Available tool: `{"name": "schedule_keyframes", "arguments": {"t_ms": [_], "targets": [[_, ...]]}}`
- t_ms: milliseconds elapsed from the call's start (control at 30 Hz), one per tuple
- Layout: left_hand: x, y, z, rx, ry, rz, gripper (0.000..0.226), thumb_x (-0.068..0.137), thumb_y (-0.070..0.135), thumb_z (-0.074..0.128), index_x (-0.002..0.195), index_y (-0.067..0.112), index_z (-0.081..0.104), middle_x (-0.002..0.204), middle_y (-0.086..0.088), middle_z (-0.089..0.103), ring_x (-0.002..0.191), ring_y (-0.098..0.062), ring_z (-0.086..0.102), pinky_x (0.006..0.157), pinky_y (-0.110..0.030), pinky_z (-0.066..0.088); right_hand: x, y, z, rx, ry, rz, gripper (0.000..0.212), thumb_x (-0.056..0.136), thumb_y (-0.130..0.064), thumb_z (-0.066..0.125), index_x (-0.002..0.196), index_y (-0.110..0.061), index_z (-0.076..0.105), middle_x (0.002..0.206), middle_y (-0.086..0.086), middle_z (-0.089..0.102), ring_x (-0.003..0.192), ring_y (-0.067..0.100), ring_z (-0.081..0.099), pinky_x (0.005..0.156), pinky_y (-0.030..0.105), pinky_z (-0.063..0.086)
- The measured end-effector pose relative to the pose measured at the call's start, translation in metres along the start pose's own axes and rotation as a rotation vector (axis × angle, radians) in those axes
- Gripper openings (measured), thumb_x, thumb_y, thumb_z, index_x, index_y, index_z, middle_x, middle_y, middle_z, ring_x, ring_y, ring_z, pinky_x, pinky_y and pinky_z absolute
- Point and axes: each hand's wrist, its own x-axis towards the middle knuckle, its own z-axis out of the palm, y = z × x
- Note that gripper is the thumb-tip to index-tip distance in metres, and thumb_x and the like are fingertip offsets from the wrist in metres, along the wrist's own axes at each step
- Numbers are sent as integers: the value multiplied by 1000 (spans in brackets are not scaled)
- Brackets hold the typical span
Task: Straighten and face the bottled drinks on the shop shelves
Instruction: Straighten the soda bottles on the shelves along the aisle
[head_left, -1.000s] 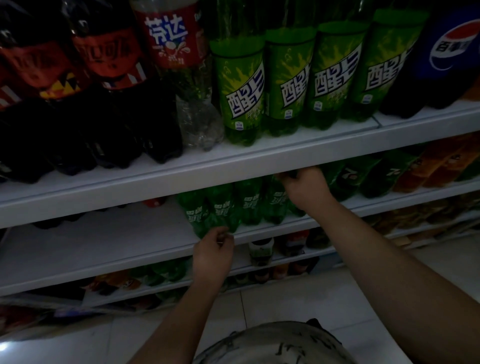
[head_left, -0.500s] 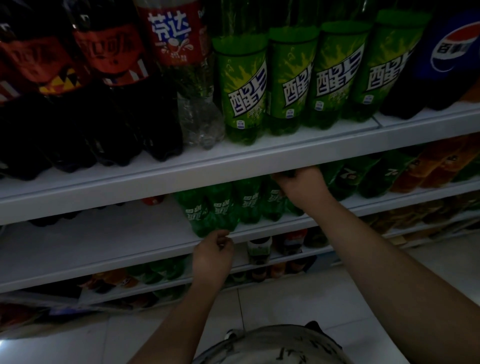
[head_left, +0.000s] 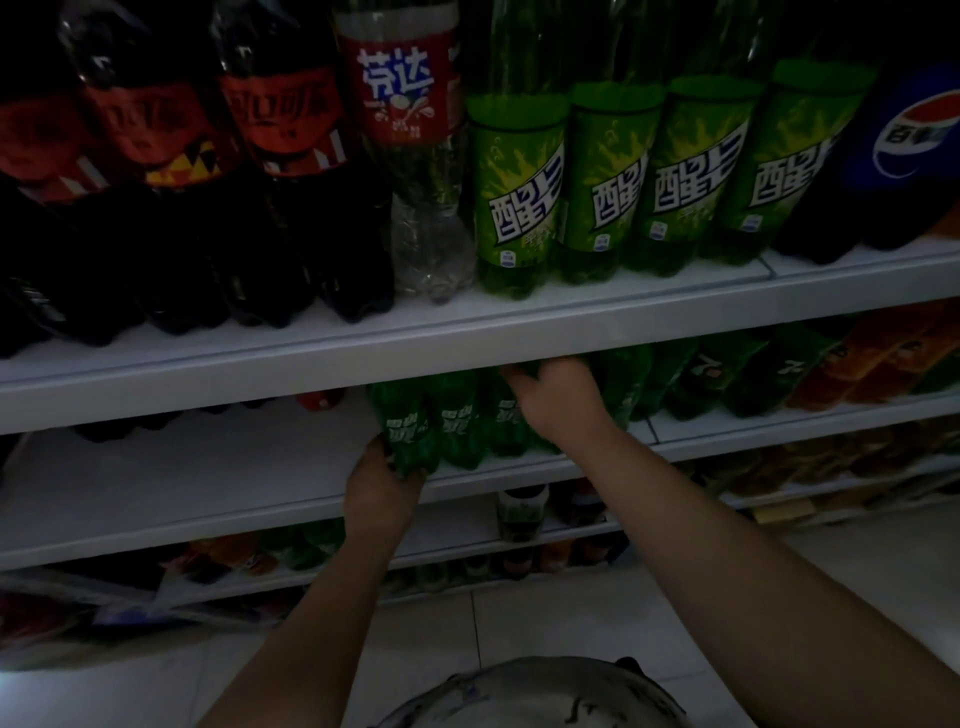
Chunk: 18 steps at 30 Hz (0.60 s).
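A row of small green bottles (head_left: 460, 431) stands on the second white shelf (head_left: 208, 478). My left hand (head_left: 379, 486) grips the base of the leftmost green bottle (head_left: 405, 431) at the shelf's front edge. My right hand (head_left: 558, 397) reaches under the upper shelf (head_left: 363, 348) and closes around another green bottle further right, mostly hidden by the hand. Big green-labelled bottles (head_left: 519, 192) stand in a row on the upper shelf.
Dark cola bottles (head_left: 280, 182), a red-labelled clear bottle (head_left: 415, 156) and a blue cola bottle (head_left: 904, 156) share the upper shelf. More green (head_left: 722, 374) and orange bottles (head_left: 883, 358) stand right of my hands. Lower shelves hold small drinks. Pale tiled floor lies below.
My left hand has moved up from the shelf edge and taken hold of the leftmost green bottle's base. My right hand stays on its bottle.
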Motion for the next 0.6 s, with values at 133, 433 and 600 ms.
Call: {"name": "schedule_keyframes", "arguments": {"t_ms": [133,433,600], "targets": [[3,-4,2,42,-7,12,54,82,23,73,129,6,52,121,-13,63,107,-27,60,83,-21,40,3,-1,1,-12,31,-38,24,88,-11,63,107,3,64,103,20,66,104,35,58,93,36,46],[3,-11,5,38,4,61,52,85,22,71,130,6,50,122,-13,63,106,-28,61,83,-21,40,1,-1,4,52,78,-53,15,89,-5,60,100,4,63,85,22,64,69,35,65,64,48,57],[3,-12,7,27,-9,56,53,87,22,68,133,6,48,124,-13,62,108,-28,60,86,-23,42,4,1,8,48,106,-16,12,89,-6,58,93,5,62,82,22,63,71,36,63,65,51,55]]}}
